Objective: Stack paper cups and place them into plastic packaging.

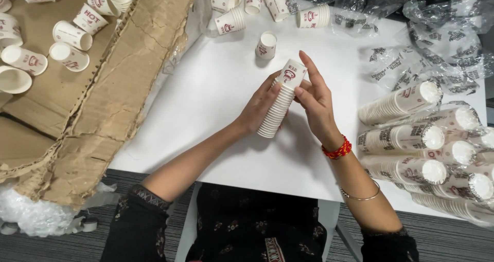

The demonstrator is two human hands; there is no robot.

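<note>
— What took up most of the view?

— A white table point(216, 102), with a torn cardboard box point(103, 97) along its left edge holding loose paper cups point(69, 34). On the right lay sleeves of stacked cups point(406, 138) in clear plastic wrap, piled side by side, and crumpled plastic film point(437, 30) sat above them.

— And the hands?

— Both met over the middle of the table on a stack of nested cups point(280, 102), tilted, its top cup pointing away from the person. The left hand point(260, 105) had its fingers curled and clamped round the stack's left side. The right hand point(314, 100) touched the right side near the top, fingers fairly straight and close together, thumb against the stack.

— Anything smaller nearby?

— One single cup point(266, 45) stood upright just beyond the stack, apart from it. A red bracelet point(337, 150) circled the right wrist.
</note>
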